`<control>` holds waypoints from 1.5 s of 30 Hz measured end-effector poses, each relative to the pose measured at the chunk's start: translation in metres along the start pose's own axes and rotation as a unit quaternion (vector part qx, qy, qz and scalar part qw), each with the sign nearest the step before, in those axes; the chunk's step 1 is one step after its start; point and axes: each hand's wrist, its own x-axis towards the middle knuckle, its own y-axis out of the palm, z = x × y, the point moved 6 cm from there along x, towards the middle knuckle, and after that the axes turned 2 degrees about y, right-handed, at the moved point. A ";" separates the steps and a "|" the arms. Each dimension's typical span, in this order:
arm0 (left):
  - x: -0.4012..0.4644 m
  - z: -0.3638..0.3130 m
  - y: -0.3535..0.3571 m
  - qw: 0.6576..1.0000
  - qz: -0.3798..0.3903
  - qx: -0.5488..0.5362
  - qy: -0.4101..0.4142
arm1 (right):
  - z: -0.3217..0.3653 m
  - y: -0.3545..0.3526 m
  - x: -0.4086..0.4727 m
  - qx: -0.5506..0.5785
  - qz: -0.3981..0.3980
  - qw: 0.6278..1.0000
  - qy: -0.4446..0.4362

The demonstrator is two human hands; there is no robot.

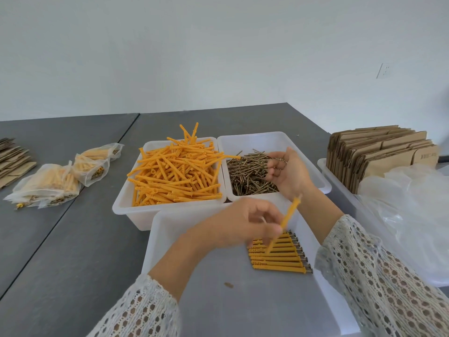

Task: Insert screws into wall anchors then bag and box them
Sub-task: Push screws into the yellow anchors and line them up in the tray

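Left hand [245, 222] blurred, back of the hand up, fingers curled round one orange anchor [288, 218] and pinching it near mid-length; anchor tilted, upper end toward the right forearm, lower end over the row of finished pieces. Left forearm reaching in from the lower left, in a white lace sleeve [143, 310].

Right hand [286, 172] raised above the screw bin [274, 139], palm turned left, fingers loosely curled; a few screws seemingly held in the fingers, though too small to tell for certain. Right forearm crossing the near edge of that bin, sleeved in the same lace.

Loose screws [250, 176] heaped in the right-hand white bin; loose orange anchors [175, 171] piled high in the anchor bin [126, 207] touching it on the left. Nearest the person, a shallow white tray [155, 242] with assembled anchors [277, 259] lying side by side, screw heads to the right.

On the grey tabletop [73, 239], far left, filled plastic bags [48, 183] near flat cardboard. At right, folded cartons [379, 152] standing in another bin, empty clear bags [413, 203] just in front.
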 end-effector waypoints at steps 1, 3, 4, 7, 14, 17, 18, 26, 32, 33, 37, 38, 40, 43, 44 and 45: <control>0.000 0.007 0.007 0.998 0.030 0.042 -0.028 | 0.000 -0.001 0.001 0.024 0.006 1.000 0.013; 0.000 0.021 0.017 0.983 0.058 0.163 -0.067 | -0.001 -0.005 0.002 0.061 0.005 0.998 0.032; 0.000 0.027 0.022 0.968 0.064 0.228 -0.079 | -0.001 -0.006 0.002 0.069 0.003 0.997 0.036; -0.001 0.029 0.038 0.922 0.080 0.373 -0.068 | -0.002 -0.004 0.003 0.057 0.004 0.998 0.037; 0.001 0.016 0.080 0.840 0.132 0.526 -0.026 | -0.002 -0.003 0.004 0.017 0.012 0.999 0.035; 0.001 0.011 0.085 0.815 0.120 0.566 -0.021 | -0.003 -0.002 0.004 -0.010 0.016 0.999 0.033; 0.001 0.011 0.084 0.814 0.115 0.569 -0.023 | -0.002 -0.001 0.005 -0.018 0.017 0.999 0.031; 0.003 0.017 0.078 0.822 0.090 0.561 -0.028 | -0.003 0.000 0.005 -0.046 0.026 0.998 0.026; 0.010 -0.002 0.055 0.861 -0.039 0.505 0.035 | 0.000 0.001 0.006 -0.181 -0.016 0.982 -0.046; 0.009 -0.010 0.046 0.868 -0.082 0.487 0.052 | 0.002 0.002 0.006 -0.267 -0.027 0.959 -0.096; -0.003 -0.027 -0.001 0.855 -0.254 0.444 0.088 | 0.001 0.010 0.001 -0.566 -0.034 0.791 -0.230; -0.008 -0.027 -0.015 0.839 -0.297 0.448 0.081 | -0.003 0.010 0.002 -0.598 -0.026 0.770 -0.221; -0.017 -0.018 -0.044 0.806 -0.364 0.465 0.034 | -0.010 0.012 0.003 -0.672 -0.009 0.718 -0.183; -0.027 0.016 -0.076 0.775 -0.369 0.496 -0.130 | -0.016 0.015 0.005 -0.726 0.036 0.675 -0.125; -0.030 0.027 -0.081 0.771 -0.356 0.497 -0.177 | -0.017 0.015 0.005 -0.728 0.051 0.674 -0.112; -0.031 0.035 -0.083 0.770 -0.346 0.494 -0.208 | -0.016 0.014 0.005 -0.730 0.060 0.673 -0.103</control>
